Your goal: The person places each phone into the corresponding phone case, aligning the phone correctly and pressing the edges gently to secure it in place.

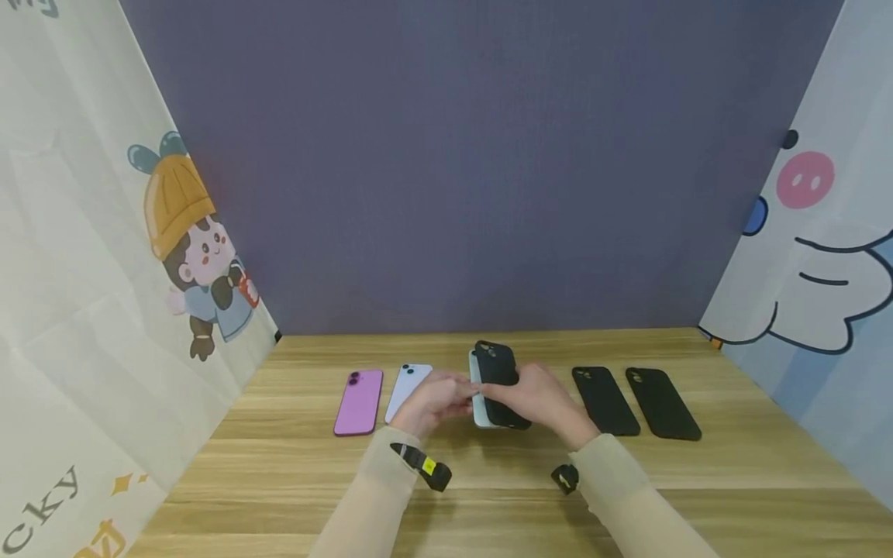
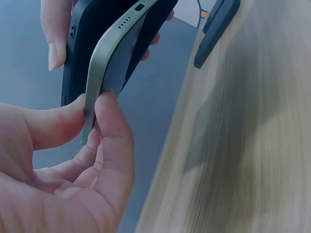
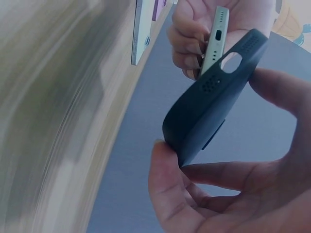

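My left hand [image 1: 434,399] pinches a pale green phone [image 2: 99,58] by its long side edge, thumb on one face and fingers on the other. Its charging port and speaker holes show in both wrist views. Across from it, my right hand [image 1: 540,395] grips a black phone case [image 3: 204,107] by its two long sides. The case has an oval port cutout at its bottom end and camera openings at its top. In the head view the case [image 1: 497,364] overlaps most of the phone, both tilted above the table.
Left of the hands lie a pink phone [image 1: 359,403] and a pale blue phone [image 1: 408,381], the latter partly behind my left hand. To the right, two black cases [image 1: 605,399] lie on the wooden table [image 1: 488,504]. A purple-grey panel [image 1: 488,170] stands behind; printed cloths [image 1: 77,232] flank both sides.
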Tool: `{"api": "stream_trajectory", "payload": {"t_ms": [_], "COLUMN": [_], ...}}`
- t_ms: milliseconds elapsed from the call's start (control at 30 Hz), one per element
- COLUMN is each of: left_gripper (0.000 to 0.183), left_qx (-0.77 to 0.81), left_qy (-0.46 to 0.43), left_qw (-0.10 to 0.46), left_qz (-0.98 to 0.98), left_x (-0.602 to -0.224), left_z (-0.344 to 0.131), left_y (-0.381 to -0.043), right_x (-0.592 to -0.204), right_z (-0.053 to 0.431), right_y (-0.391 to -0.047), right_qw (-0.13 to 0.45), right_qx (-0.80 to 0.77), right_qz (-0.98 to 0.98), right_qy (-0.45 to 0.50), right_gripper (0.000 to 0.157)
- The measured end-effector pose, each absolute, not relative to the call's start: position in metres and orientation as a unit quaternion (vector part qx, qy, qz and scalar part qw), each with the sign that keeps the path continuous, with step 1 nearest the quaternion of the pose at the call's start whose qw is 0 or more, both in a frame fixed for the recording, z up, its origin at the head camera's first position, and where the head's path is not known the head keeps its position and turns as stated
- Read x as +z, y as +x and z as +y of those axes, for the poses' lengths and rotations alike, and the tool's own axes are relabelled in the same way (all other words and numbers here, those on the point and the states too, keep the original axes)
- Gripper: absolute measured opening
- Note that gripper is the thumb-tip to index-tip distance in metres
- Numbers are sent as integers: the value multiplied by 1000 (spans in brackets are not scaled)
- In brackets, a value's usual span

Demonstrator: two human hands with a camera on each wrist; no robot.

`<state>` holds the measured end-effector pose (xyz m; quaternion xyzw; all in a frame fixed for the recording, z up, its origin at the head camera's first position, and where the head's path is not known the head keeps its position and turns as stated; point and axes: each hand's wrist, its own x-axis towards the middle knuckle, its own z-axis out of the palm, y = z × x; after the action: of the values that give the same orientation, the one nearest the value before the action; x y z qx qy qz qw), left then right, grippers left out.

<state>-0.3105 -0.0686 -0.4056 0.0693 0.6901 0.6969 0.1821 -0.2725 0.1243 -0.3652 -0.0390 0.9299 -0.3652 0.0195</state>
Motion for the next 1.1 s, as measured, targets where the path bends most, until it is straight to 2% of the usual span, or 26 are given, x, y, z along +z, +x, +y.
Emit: {"api": "stream_trajectory", "payload": {"t_ms": [167,267,500,767,867,1000,1100], "left_gripper": [18,21,23,22,21,22,24], "left_qx": [697,699,704,708,706,708,712], "left_qy": [71,73,71,72,75,77,80], "left_qw": [180,175,170,170,175,182,191], "left_qz": [691,690,686,681,683,678,671], "left_x": [-405,-406,-406,-406,-408,-408,-407], "left_z": [-68,-69,-69,-70,-70,-72,-74], "left_y": [-309,-309,-309,-308,-308,-309,-309], "right_x": [-367,-368,-376,-394,-397,-397,-397], "right_z": [126,127,131,149,153,153,152], "right_y": [-272,-273,-280,-293,-295,-296,-295], "right_qw": [20,17,14,92,114,119,118], "right_qx": [-369,-384,-445,-614,-649,-655,-656], "right_qz": [928,922,894,784,752,747,745], "right_qy": [-46,-51,-40,-15,-14,-2,9], "right_gripper": [86,87,60,39,38,43,40]}}
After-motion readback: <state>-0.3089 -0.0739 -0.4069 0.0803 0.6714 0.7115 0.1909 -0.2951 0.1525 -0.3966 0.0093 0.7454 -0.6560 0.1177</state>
